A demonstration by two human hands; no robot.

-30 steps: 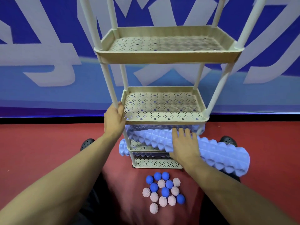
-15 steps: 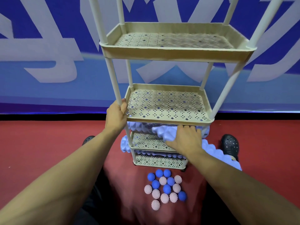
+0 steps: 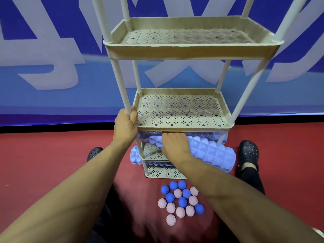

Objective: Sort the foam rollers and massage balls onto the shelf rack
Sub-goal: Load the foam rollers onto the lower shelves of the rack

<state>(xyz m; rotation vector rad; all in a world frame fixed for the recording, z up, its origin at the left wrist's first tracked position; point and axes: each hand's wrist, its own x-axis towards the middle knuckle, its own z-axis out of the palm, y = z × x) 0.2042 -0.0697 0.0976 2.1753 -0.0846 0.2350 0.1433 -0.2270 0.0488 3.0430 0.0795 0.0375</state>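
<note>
Red floor (image 3: 43, 163); knobbly pale-blue foam roller (image 3: 210, 152).

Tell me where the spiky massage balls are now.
In the head view, the massage balls lie clustered on the red floor, just in front of the shelf rack, between the person's forearms.

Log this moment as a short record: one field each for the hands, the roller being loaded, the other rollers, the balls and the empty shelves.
left hand: grips the rack's front left post
right hand: on top of the pale blue foam roller, grip type hidden
foam roller: partly inside the tier under the middle shelf, right end sticking out
other rollers: one further back on that tier; one on the tier below, its left end poking out
massage balls: blue and pink, clustered on the red floor
empty shelves: top shelf, middle shelf
</note>
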